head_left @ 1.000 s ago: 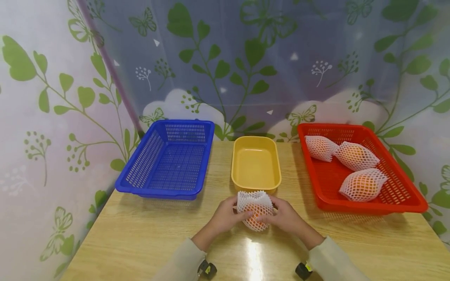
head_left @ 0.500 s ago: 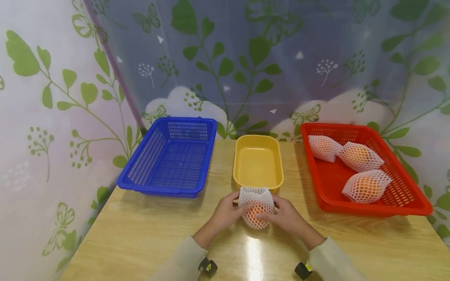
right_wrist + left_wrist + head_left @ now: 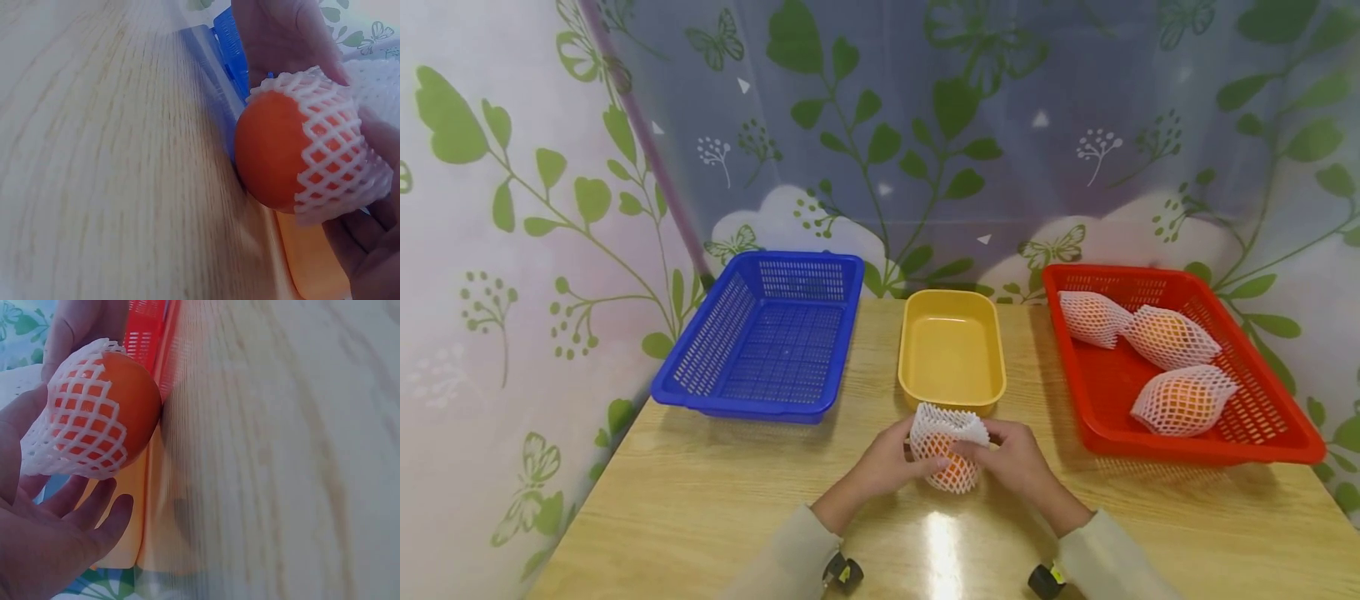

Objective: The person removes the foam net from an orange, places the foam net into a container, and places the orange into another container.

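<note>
Between both hands, over the table in front of the yellow tub, is an orange [image 3: 953, 477] partly covered by a white foam net sleeve [image 3: 951, 419]. My left hand [image 3: 883, 460] grips it from the left with the thumb on the net. From the right, my right hand [image 3: 1013, 463] holds it, its thumb also pressing the net. In the left wrist view one end of the orange [image 3: 142, 406] is bare of net, and the right wrist view shows the same bare end of the orange [image 3: 265, 150]. The loose end of the sleeve points toward the yellow tub.
A blue basket [image 3: 831, 383] with nothing in it stands at the left. The yellow tub [image 3: 951, 367] is in the middle, just beyond the hands. At the right, a red basket [image 3: 1097, 400] holds 3 net-wrapped oranges [image 3: 1183, 400]. A patterned curtain hangs behind the wooden table [image 3: 700, 517].
The orange has turned slightly in the hands, and its sleeve's loose end now slants down to the right. The left thumb has slid lower and the right thumb higher. The head view shifted a little.
</note>
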Action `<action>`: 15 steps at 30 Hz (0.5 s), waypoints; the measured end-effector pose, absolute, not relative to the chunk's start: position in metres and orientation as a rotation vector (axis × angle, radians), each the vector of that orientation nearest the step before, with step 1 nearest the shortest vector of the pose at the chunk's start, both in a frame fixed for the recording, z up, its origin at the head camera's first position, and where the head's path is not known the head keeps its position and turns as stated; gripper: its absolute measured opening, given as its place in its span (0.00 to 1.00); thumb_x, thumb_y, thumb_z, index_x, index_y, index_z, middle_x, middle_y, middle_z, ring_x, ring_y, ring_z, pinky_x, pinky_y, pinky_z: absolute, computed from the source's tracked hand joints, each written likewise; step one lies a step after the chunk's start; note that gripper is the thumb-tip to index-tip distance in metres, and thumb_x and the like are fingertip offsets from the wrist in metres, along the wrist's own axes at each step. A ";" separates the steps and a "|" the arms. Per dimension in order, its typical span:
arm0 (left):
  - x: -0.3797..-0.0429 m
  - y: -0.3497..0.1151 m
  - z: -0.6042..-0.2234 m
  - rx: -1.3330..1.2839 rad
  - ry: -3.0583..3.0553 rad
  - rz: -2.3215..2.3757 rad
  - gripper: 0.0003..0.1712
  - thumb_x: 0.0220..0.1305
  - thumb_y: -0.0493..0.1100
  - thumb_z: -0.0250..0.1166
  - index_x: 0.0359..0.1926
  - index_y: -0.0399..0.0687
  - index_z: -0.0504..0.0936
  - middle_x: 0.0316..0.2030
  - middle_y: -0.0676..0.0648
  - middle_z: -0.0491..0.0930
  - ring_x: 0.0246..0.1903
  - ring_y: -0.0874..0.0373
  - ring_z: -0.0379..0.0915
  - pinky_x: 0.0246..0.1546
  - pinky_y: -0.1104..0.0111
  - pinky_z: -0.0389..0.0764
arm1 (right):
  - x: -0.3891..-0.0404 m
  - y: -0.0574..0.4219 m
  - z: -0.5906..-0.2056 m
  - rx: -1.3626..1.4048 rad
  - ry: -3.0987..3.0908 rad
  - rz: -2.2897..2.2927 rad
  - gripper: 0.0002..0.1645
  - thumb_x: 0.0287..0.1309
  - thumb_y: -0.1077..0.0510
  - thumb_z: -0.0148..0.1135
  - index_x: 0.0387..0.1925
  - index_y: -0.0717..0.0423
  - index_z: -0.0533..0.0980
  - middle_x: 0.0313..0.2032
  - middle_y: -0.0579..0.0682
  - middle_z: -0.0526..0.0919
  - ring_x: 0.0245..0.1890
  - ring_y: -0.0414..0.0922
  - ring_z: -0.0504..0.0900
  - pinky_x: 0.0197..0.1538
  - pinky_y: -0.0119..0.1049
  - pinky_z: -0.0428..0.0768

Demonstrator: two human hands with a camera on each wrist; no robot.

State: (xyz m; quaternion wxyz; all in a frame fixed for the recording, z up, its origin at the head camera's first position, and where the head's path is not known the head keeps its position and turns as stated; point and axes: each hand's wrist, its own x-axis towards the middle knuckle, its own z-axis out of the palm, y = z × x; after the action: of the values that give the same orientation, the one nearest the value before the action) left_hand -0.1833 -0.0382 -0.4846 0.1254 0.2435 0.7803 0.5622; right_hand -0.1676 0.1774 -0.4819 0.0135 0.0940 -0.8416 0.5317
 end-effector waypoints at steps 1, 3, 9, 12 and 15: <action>-0.183 -0.038 -0.485 0.714 2.269 1.641 0.32 0.59 0.44 0.71 0.63 0.46 0.71 0.54 0.46 0.78 0.52 0.56 0.75 0.51 0.68 0.78 | -0.168 0.177 -0.482 0.274 -2.605 1.646 0.13 0.50 0.55 0.75 0.38 0.57 0.85 0.35 0.47 0.88 0.38 0.40 0.83 0.46 0.36 0.81; -0.183 -0.038 -0.485 0.723 2.256 1.649 0.32 0.59 0.43 0.71 0.63 0.44 0.71 0.54 0.45 0.78 0.53 0.54 0.75 0.51 0.67 0.78 | -0.168 0.177 -0.483 0.249 -2.576 1.623 0.11 0.49 0.56 0.75 0.35 0.56 0.86 0.33 0.47 0.88 0.35 0.38 0.82 0.42 0.33 0.81; -0.184 -0.039 -0.486 0.803 2.280 1.607 0.32 0.60 0.44 0.71 0.63 0.43 0.71 0.55 0.45 0.77 0.53 0.54 0.74 0.51 0.66 0.78 | -0.167 0.176 -0.484 0.202 -2.498 1.615 0.12 0.47 0.56 0.76 0.34 0.58 0.86 0.31 0.48 0.88 0.29 0.38 0.78 0.35 0.30 0.79; -0.184 -0.039 -0.487 0.842 2.315 1.584 0.31 0.60 0.44 0.71 0.62 0.42 0.72 0.53 0.45 0.78 0.52 0.56 0.74 0.48 0.67 0.79 | -0.167 0.176 -0.483 0.217 -2.496 1.628 0.15 0.49 0.55 0.76 0.38 0.59 0.86 0.35 0.50 0.88 0.33 0.39 0.81 0.38 0.30 0.80; -0.184 -0.040 -0.488 0.803 2.313 1.592 0.31 0.59 0.43 0.71 0.61 0.41 0.72 0.52 0.44 0.78 0.51 0.56 0.75 0.47 0.69 0.80 | -0.168 0.177 -0.483 0.259 -2.524 1.673 0.22 0.50 0.55 0.75 0.46 0.60 0.83 0.42 0.51 0.87 0.41 0.42 0.82 0.46 0.33 0.81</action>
State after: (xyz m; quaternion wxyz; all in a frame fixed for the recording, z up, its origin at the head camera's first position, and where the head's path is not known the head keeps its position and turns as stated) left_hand -0.1841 -0.0396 -0.4880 0.1103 0.2733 0.7872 0.5417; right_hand -0.1676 0.1774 -0.4832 0.0514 0.0850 -0.8294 0.5498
